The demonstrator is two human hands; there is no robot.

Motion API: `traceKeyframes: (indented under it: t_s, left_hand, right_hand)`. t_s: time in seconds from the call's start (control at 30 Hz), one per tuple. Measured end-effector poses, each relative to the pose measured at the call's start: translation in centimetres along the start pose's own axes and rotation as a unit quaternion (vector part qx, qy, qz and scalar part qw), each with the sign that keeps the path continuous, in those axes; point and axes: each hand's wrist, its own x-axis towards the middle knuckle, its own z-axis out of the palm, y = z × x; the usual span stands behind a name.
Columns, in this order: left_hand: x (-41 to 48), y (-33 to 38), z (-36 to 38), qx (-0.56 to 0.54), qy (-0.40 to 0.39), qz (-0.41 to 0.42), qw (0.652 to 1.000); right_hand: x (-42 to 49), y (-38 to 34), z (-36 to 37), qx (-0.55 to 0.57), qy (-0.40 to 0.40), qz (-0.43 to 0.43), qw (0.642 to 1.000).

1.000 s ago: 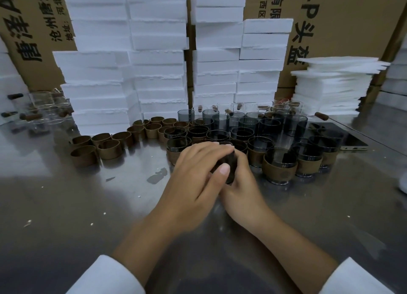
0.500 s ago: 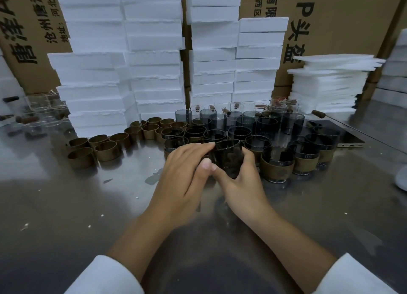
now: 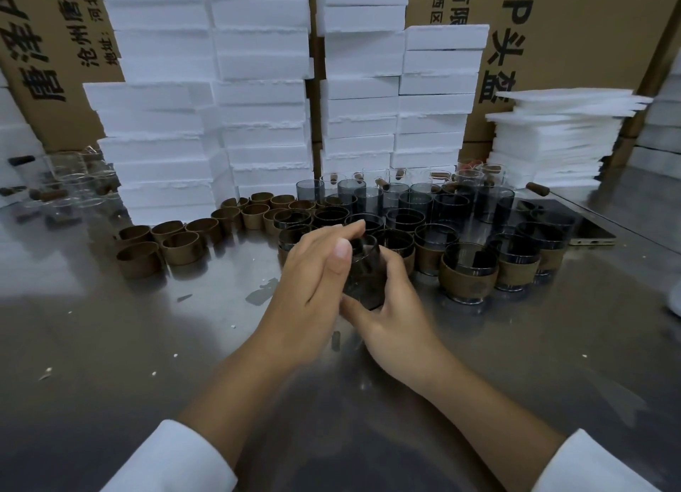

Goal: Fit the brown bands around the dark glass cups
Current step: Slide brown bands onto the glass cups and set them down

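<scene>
Both hands hold one dark glass cup (image 3: 363, 270), tilted just above the steel table (image 3: 147, 344) in front of the banded cups (image 3: 468, 276). The right hand (image 3: 390, 311) cradles its base and the left hand (image 3: 313, 281) pinches its rim. No brown shows on it, so fetching a loose band (image 3: 180, 248) likely comes next. A second ago the left hand covered the cup, lower down.

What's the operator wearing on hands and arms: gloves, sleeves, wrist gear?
No gloves on the left hand or right hand; no rings or watch visible. The left sleeve and right sleeve are plain white, unmarked, with cuffs ending partway up the forearms.
</scene>
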Motion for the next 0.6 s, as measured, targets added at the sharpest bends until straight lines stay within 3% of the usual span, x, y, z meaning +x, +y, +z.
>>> traceKeyframes:
  t_s: [0.3, 0.6]
  left_hand:
    - [-0.4, 0.8, 0.6, 0.058, 0.007, 0.104, 0.993]
    - [-0.4, -1.3, 0.4, 0.074, -0.020, 0.034, 0.996]
  right_hand:
    - [0.5, 0.1, -0.2, 0.004, 0.052, 0.029, 0.998]
    - [0.9, 0.2, -0.9, 0.034, 0.111, 0.066, 0.991]
